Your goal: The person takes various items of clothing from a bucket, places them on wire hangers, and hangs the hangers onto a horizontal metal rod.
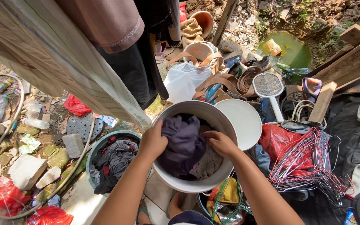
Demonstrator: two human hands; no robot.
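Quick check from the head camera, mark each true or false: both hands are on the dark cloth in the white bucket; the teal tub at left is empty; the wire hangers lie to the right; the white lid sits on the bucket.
1. Both hands, left hand and right hand, grip the dark cloth in the white bucket. True.
2. The teal tub is empty. False: it holds dark clothes.
3. The wire hangers lie to the right. True.
4. The white lid covers the bucket. False: it lies beside it, at the right.

I count two hands (153, 141) in one white bucket (226, 121), one teal tub (94, 152), one white lid (242, 121), three red bags (76, 105).
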